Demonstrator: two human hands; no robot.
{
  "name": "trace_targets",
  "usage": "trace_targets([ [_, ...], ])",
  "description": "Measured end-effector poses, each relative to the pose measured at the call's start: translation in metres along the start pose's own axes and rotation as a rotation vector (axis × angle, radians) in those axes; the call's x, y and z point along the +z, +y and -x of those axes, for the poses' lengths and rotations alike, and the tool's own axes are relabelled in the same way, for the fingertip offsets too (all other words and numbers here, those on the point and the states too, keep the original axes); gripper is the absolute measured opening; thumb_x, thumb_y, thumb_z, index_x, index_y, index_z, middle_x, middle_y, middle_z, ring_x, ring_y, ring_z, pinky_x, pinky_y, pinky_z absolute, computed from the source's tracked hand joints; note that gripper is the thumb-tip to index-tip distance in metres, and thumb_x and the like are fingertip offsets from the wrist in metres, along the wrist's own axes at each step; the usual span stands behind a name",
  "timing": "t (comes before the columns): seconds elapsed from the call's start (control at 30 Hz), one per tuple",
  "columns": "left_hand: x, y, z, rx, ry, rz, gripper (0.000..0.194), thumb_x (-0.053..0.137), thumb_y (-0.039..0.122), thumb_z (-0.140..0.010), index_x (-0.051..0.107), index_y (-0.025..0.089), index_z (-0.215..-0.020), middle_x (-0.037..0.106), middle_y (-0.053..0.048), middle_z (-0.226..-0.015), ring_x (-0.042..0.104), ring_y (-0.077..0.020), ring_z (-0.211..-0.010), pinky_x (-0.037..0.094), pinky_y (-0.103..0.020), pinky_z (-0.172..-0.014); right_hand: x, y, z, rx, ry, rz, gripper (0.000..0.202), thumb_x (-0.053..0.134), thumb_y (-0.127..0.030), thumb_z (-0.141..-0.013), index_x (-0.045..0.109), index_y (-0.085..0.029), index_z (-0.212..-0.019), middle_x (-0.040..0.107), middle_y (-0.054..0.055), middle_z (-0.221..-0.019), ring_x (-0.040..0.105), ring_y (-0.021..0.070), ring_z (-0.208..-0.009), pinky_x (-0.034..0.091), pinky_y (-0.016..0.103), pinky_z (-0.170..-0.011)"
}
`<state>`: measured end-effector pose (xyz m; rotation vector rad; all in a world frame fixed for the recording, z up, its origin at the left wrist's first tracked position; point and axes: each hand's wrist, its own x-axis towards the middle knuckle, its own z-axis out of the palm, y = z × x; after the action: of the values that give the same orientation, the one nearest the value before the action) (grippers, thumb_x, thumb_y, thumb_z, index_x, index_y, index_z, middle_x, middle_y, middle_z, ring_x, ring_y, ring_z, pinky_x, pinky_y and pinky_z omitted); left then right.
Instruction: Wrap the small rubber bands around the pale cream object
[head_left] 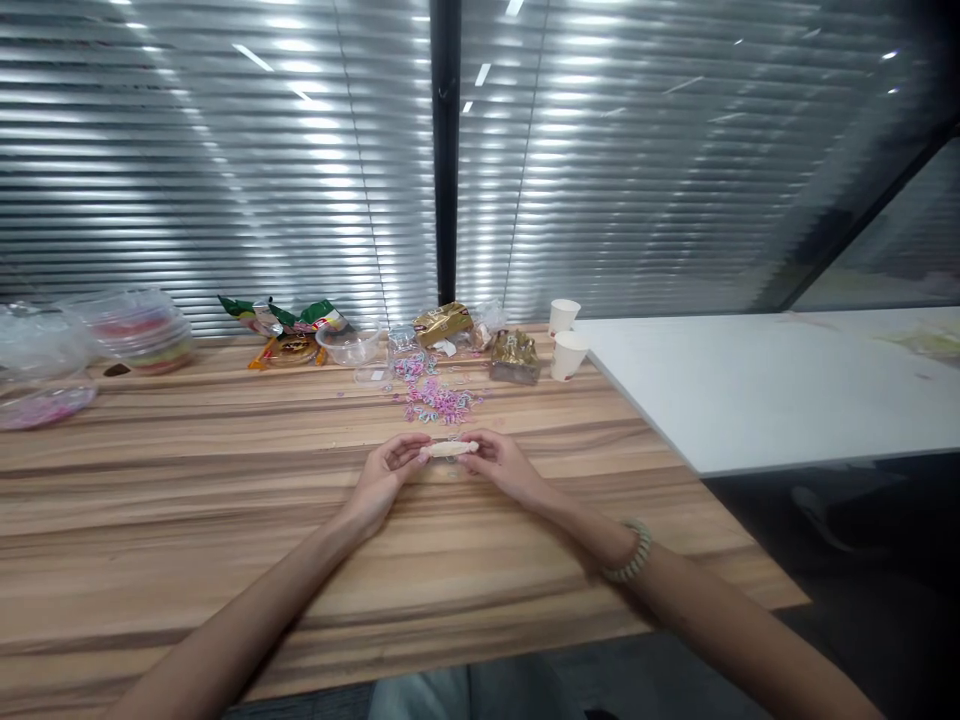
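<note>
Between my two hands is a slim, cream-coloured piece (449,450), long and narrow with a small knob at its right end; its exact kind is too small to tell. My left hand (391,472) pinches the left end between thumb and fingers. At the right end, my right hand (504,465) grips it the same way. The piece is held level, low over the wooden table (300,560). Just beyond the hands lies a loose heap of small pink, purple and blue pieces (442,400), some of them ring-shaped or curved.
Two paper cups (570,356) stand by a gold wrapper box (514,358) at the back. Further left are a clear bowl (349,346), green snack packets (300,318) and stacked plastic tubs (142,335). A white table (720,400) adjoins on the right; window blinds (225,170) rise behind.
</note>
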<state>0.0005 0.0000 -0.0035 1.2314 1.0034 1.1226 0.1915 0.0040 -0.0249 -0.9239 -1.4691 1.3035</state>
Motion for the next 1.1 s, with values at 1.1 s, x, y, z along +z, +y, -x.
trace_targets([
  [1.1, 0.0010, 0.0017, -0.0003, -0.009, 0.024, 0.042, 0.035, 0.073, 0.029, -0.060, 0.061, 0.015, -0.090, 0.064, -0.008, -0.098, 0.057, -0.0202, -0.094, 0.039, -0.034, -0.091, 0.0020, -0.0082, 0.0027, 0.050, -0.036, 0.036, 0.037, 0.063, -0.038, -0.070, 0.054, -0.014, -0.096, 0.060, 0.004, -0.082, 0.054, 0.0125, -0.067, 0.043, 0.024, -0.061],
])
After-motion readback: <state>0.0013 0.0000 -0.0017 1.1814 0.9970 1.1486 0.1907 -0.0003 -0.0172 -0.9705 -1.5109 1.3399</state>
